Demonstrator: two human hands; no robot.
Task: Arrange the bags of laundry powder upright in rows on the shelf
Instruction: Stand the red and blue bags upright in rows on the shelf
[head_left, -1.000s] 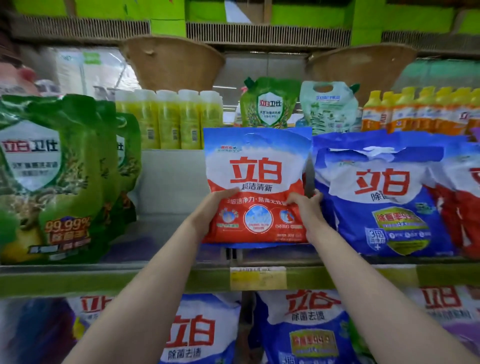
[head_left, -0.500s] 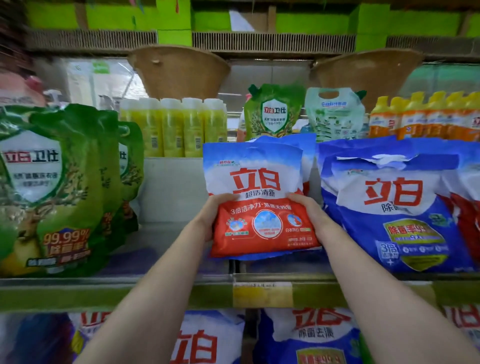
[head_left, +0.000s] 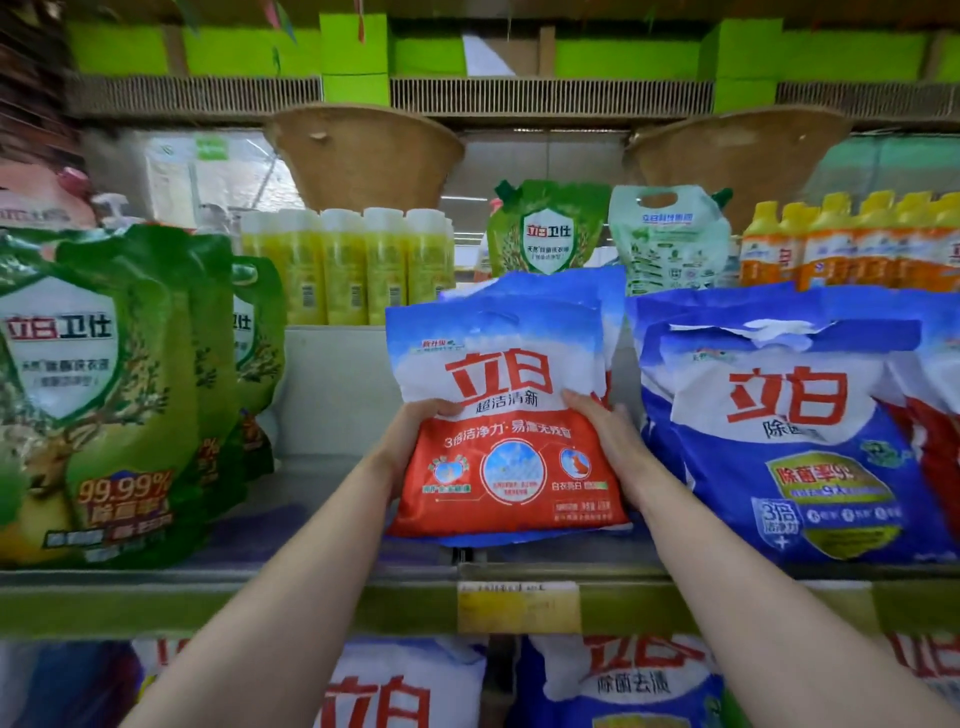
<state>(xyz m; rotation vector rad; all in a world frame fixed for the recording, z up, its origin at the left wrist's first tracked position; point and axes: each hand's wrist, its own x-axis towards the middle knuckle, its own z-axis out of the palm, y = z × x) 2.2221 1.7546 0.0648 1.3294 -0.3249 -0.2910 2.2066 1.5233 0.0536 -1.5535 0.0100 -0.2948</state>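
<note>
A red, white and blue bag of laundry powder (head_left: 506, 415) stands upright at the middle of the metal shelf (head_left: 332, 571), tilted slightly with its top leaning left. My left hand (head_left: 410, 441) grips its left edge and my right hand (head_left: 602, 441) grips its right edge. Another bag of the same kind (head_left: 608, 306) stands right behind it, mostly hidden. To the right, larger blue powder bags (head_left: 789, 426) stand upright, touching the held bag's right side.
Green refill pouches (head_left: 104, 395) stand at the shelf's left, with a bare gap of shelf between them and the held bag. Yellow bottles (head_left: 353, 265), pouches and orange bottles (head_left: 852, 244) line the raised back tier. More powder bags (head_left: 405, 691) fill the shelf below.
The held bag has tipped from square to slightly tilted and come a little toward me, showing the second bag behind it. Both hands have slid higher up its sides.
</note>
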